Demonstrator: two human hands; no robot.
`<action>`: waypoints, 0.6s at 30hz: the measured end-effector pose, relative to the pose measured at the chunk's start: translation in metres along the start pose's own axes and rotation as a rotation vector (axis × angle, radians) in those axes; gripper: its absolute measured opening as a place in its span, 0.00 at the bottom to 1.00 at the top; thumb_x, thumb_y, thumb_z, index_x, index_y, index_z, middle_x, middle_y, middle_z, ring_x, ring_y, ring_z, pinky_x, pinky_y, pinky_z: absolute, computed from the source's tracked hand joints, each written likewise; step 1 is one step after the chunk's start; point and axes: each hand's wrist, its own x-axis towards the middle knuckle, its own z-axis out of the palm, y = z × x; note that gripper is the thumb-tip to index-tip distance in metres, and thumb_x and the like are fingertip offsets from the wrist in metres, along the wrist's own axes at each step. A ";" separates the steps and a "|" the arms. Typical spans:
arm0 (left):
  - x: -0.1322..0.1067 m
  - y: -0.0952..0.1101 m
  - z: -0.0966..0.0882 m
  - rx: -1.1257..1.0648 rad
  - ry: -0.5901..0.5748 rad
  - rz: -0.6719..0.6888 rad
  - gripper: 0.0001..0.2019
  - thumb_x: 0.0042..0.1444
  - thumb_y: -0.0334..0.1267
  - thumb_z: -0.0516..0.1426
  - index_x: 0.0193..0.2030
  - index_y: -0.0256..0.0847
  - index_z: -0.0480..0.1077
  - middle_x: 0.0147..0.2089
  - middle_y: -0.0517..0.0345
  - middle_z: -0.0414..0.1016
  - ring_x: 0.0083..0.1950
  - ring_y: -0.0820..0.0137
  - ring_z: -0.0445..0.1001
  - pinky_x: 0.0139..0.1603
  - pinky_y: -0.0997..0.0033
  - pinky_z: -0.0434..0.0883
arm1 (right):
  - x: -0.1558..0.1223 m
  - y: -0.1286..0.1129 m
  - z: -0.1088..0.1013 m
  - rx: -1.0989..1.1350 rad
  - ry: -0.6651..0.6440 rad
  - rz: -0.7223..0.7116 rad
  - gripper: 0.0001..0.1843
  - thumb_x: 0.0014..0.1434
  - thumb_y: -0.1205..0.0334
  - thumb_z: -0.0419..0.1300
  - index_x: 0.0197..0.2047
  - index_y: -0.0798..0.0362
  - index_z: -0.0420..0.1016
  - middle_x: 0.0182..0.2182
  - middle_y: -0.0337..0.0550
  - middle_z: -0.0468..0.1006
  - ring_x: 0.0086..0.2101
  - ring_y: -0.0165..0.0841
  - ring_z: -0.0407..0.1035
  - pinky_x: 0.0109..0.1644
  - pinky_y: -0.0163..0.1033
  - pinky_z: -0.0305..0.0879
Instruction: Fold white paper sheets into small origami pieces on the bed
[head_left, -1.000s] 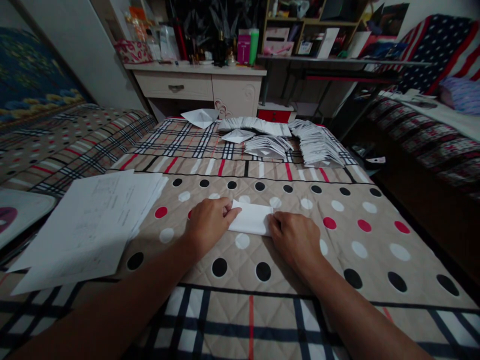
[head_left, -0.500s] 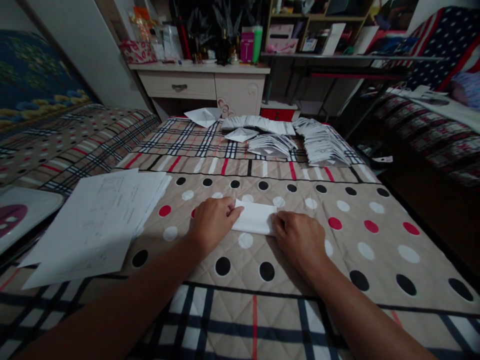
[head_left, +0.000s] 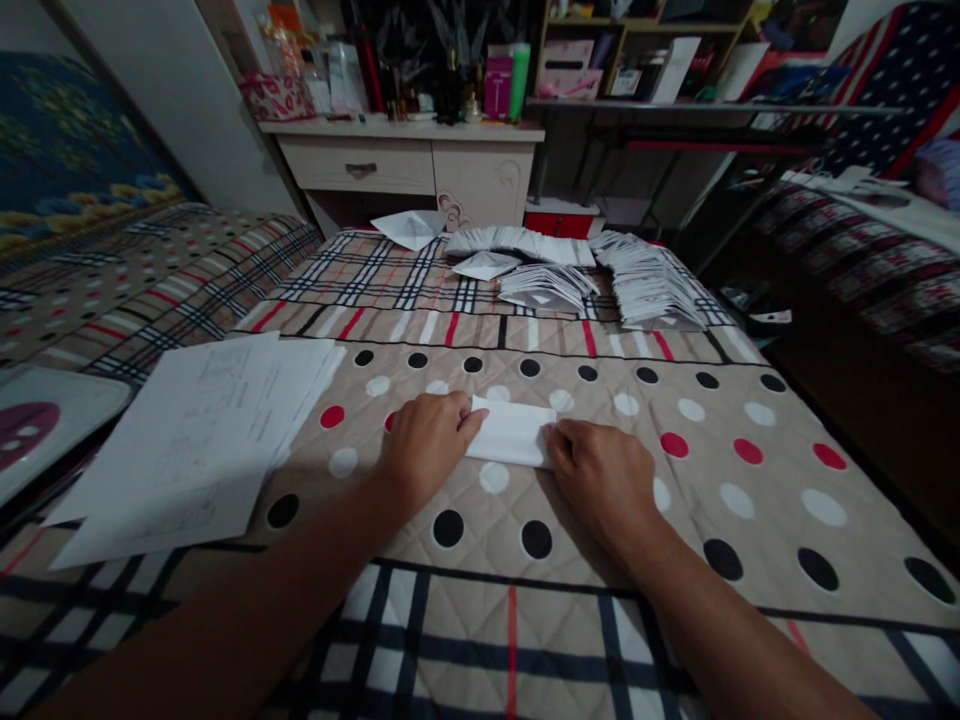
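A small folded white sheet of paper [head_left: 513,433] lies flat on the dotted bedspread [head_left: 600,530] in front of me. My left hand [head_left: 431,440] grips its left end, thumb on top and fingers curled. At the opposite end, my right hand [head_left: 600,462] is closed in a loose fist with the paper's edge pinched in it. The fingertips of the right hand are mostly hidden. To the left rests a stack of printed paper sheets [head_left: 187,440].
Beyond my hands, folded paper pieces stand in packed rows [head_left: 652,280], with a shorter bundle [head_left: 547,288] beside them. Two folded paper shapes, one a paper boat-like piece [head_left: 486,265], lie near. A white dresser [head_left: 360,165] borders the far end. At the left edge is a white object [head_left: 60,420].
The view has shifted very slightly. Both hands keep the same hold on the folded paper, which stays in place.
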 end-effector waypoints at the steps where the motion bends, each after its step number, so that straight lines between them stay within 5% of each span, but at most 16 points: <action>1: -0.001 0.001 -0.001 0.021 -0.008 0.000 0.17 0.64 0.50 0.51 0.31 0.42 0.72 0.32 0.54 0.78 0.34 0.63 0.76 0.31 0.68 0.58 | 0.000 0.000 0.000 0.000 0.001 0.000 0.20 0.64 0.56 0.50 0.29 0.52 0.80 0.28 0.49 0.82 0.26 0.35 0.70 0.29 0.40 0.38; 9: -0.004 0.015 -0.010 0.062 -0.070 -0.108 0.16 0.64 0.48 0.53 0.51 0.39 0.65 0.38 0.48 0.80 0.41 0.55 0.80 0.37 0.64 0.69 | 0.000 -0.001 0.000 0.013 0.000 0.009 0.20 0.64 0.55 0.50 0.30 0.51 0.80 0.28 0.49 0.82 0.26 0.36 0.71 0.29 0.40 0.38; 15: -0.005 0.014 -0.010 0.060 -0.079 -0.124 0.17 0.64 0.51 0.53 0.49 0.40 0.66 0.41 0.46 0.80 0.43 0.52 0.80 0.38 0.61 0.72 | 0.001 0.001 0.002 0.034 0.006 0.015 0.19 0.63 0.53 0.52 0.26 0.51 0.77 0.26 0.48 0.80 0.26 0.36 0.70 0.28 0.39 0.40; 18: -0.005 0.013 -0.008 0.038 -0.048 -0.098 0.18 0.62 0.51 0.55 0.48 0.39 0.67 0.43 0.46 0.80 0.44 0.54 0.80 0.38 0.63 0.72 | 0.002 0.003 0.004 0.093 0.025 0.039 0.15 0.62 0.51 0.55 0.34 0.52 0.76 0.27 0.46 0.80 0.27 0.37 0.71 0.28 0.38 0.43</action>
